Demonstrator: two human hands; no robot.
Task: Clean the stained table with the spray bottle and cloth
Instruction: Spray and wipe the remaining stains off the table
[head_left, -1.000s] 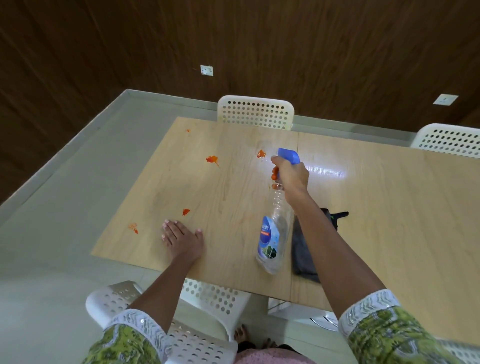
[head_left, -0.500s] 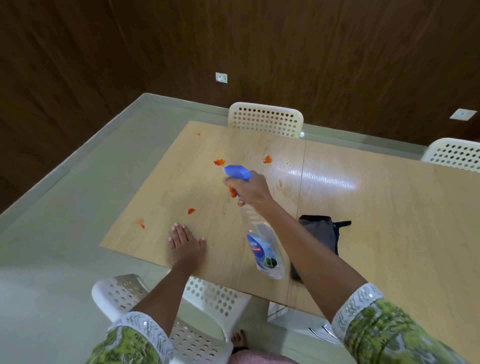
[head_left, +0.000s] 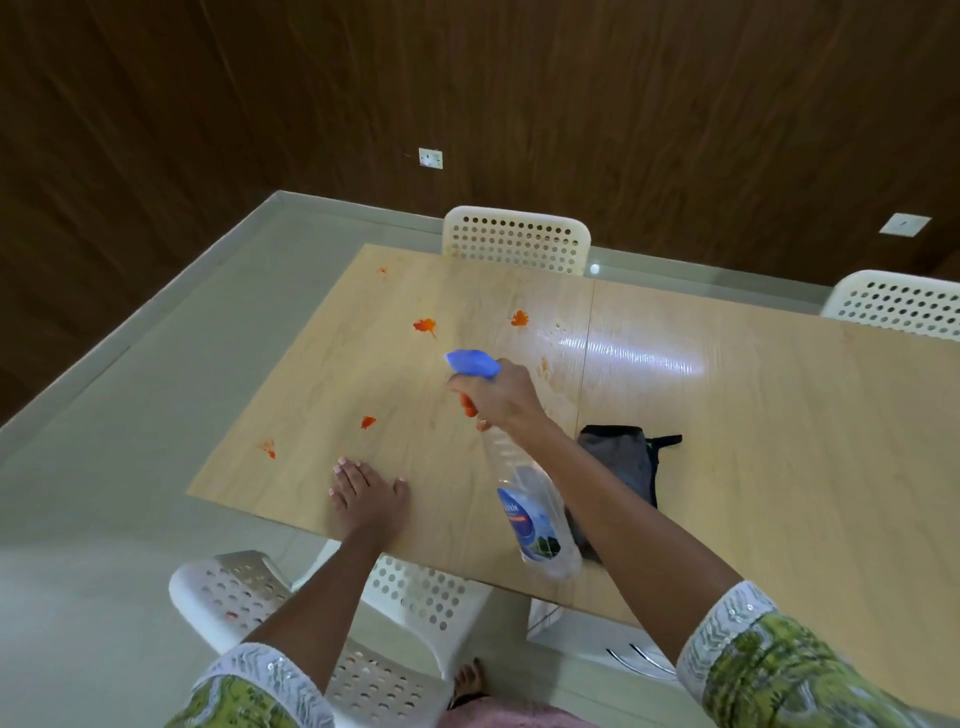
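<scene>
Pale wood-grain bench (head_left: 753, 415) with orange stains (head_left: 425, 326); clear plastic spray bottle (head_left: 535, 514) with blue nozzle, orange trigger, blue label; dark grey cloth (head_left: 621, 460) at 3 o'clock; white perforated chairs (head_left: 517, 240); green patterned sleeves (head_left: 769, 670).

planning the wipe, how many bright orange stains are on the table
5: far left corner, mid-left, near the seam, centre-left, left edge. The spray bottle may hide more.

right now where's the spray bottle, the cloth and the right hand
spray bottle (head_left: 530, 519): head view, on the blue label of its clear body
cloth (head_left: 621, 457): head view, on the grey fabric beside the forearm
right hand (head_left: 501, 400): head view, on the back of the hand
</scene>
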